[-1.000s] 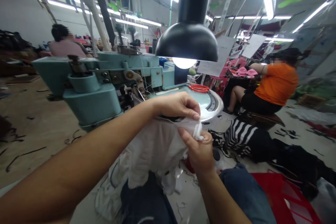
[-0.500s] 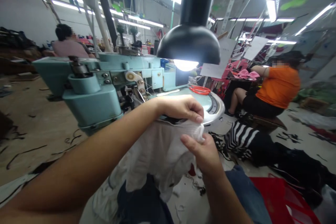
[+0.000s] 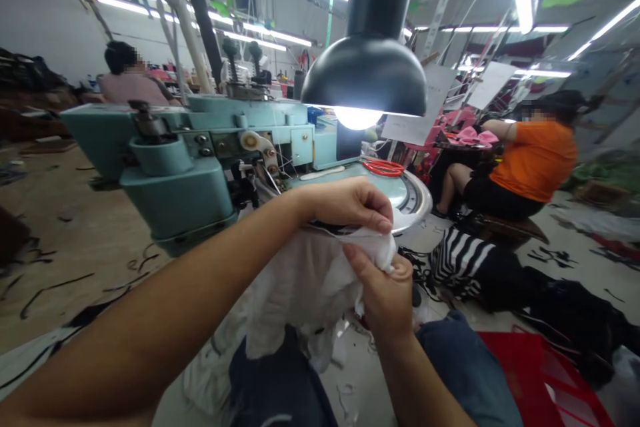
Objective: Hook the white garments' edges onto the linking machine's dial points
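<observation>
White fabric (image 3: 295, 280) hangs from the near edge of the round machine plate (image 3: 420, 203) and drapes down over my lap. My left hand (image 3: 357, 205) reaches across the plate's edge, its fingers curled and pinching the fabric's upper edge. Just below it, my right hand (image 3: 385, 283) is closed on a bunched part of the same cloth, thumb on top. The teal sewing machine (image 3: 175, 193) stands to the left of both hands. Over them a lit black lamp (image 3: 365, 73) hangs.
Red rings (image 3: 384, 167) lie on the plate. A person in orange (image 3: 535, 160) sits at the right, another person (image 3: 135, 83) at the back left. Striped cloth (image 3: 460, 260), dark garments and a red bag (image 3: 525, 373) lie on the floor at right.
My right hand has turned and closed further round the cloth, moving slightly left and up. My left hand has shifted a little right in view. The camera view has moved slightly.
</observation>
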`<state>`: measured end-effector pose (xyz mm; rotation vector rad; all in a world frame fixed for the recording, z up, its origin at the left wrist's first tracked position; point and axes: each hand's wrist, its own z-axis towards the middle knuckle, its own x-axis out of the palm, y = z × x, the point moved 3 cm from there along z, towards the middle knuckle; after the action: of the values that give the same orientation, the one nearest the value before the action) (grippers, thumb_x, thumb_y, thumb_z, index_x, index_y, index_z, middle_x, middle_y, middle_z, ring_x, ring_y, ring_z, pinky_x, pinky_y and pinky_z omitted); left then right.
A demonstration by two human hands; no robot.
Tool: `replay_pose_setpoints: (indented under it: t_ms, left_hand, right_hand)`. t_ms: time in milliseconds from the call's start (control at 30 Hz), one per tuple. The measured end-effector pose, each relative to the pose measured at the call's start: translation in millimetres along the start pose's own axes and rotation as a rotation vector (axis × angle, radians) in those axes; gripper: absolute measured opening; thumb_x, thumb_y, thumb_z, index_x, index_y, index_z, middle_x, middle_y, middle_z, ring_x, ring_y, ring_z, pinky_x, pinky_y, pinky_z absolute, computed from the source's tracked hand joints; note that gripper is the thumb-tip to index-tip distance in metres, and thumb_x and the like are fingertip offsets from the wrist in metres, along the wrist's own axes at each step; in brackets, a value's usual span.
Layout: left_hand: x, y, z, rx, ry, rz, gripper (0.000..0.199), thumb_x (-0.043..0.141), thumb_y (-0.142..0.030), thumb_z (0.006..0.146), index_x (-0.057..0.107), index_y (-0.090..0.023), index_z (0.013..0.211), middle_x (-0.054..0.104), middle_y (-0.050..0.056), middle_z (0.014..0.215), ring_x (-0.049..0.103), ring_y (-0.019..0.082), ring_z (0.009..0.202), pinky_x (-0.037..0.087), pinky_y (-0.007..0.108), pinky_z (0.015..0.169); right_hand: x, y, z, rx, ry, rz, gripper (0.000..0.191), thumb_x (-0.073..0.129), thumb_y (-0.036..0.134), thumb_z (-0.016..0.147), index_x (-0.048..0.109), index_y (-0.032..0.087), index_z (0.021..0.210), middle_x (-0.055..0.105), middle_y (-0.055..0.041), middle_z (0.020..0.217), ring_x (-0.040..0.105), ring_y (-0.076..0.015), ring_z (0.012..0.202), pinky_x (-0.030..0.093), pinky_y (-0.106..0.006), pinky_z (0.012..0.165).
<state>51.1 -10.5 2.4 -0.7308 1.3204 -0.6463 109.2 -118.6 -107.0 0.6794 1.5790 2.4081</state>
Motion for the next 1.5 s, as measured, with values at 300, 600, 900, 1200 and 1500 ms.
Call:
replay_pose_setpoints:
  t_ms: [300, 600, 900, 1200, 1500]
  left_hand:
    - [-1.2, -0.7, 0.9, 0.011, -0.027, 0.088, 0.021, 0.068, -0.032, 0.083, 0.071, -0.011, 0.081, 0.064, 0.0, 0.071, 0.054, 0.011, 0.068, 0.042, 0.021, 0.065]
    - [1.1, -2.0, -1.1, 0.026, -0.07, 0.072, 0.022, 0.068, -0.033, 0.084, 0.069, -0.012, 0.079, 0.065, 0.002, 0.071, 0.055, 0.012, 0.067, 0.042, 0.021, 0.065]
    - [0.8, -0.9, -1.6, 0.026, -0.081, 0.076, 0.022, 0.067, -0.034, 0.084, 0.068, -0.012, 0.079, 0.064, 0.001, 0.07, 0.054, 0.011, 0.066, 0.042, 0.02, 0.063]
    - [-1.1, -1.4, -1.6, 0.01, -0.087, 0.122, 0.025, 0.066, -0.035, 0.085, 0.069, -0.011, 0.081, 0.065, 0.002, 0.07, 0.054, 0.012, 0.066, 0.041, 0.021, 0.062]
    - [-0.8, -3.2, -2.1, -0.001, -0.101, 0.142, 0.024, 0.066, -0.035, 0.085, 0.069, -0.011, 0.08, 0.063, 0.001, 0.069, 0.053, 0.011, 0.066, 0.041, 0.019, 0.064]
  right_hand:
    - [-49.8, -12.4, 4.0, 0.114, -0.222, 0.044, 0.022, 0.08, 0.035, 0.071, 0.073, 0.016, 0.081, 0.064, 0.0016, 0.064, 0.053, -0.0125, 0.057, 0.045, -0.023, 0.053]
    - [-14.0, 6.8, 10.2, 0.093, 0.093, -0.008, 0.026, 0.082, 0.036, 0.07, 0.069, 0.014, 0.064, 0.055, 0.0023, 0.054, 0.044, -0.01, 0.049, 0.04, -0.025, 0.05]
    - [-16.6, 3.2, 6.9, -0.034, -0.007, -0.044, 0.031, 0.077, 0.037, 0.076, 0.064, 0.014, 0.06, 0.046, 0.0036, 0.054, 0.038, -0.0092, 0.052, 0.035, -0.024, 0.049]
    - [-26.0, 5.8, 11.0, -0.107, -0.04, -0.056, 0.032, 0.075, 0.035, 0.078, 0.061, 0.015, 0.058, 0.04, 0.0049, 0.054, 0.033, -0.0087, 0.053, 0.032, -0.023, 0.049]
    - [-34.2, 9.1, 14.9, -0.136, -0.091, -0.06, 0.018, 0.077, 0.034, 0.076, 0.076, 0.016, 0.073, 0.057, 0.0027, 0.057, 0.045, -0.0104, 0.053, 0.04, -0.024, 0.051]
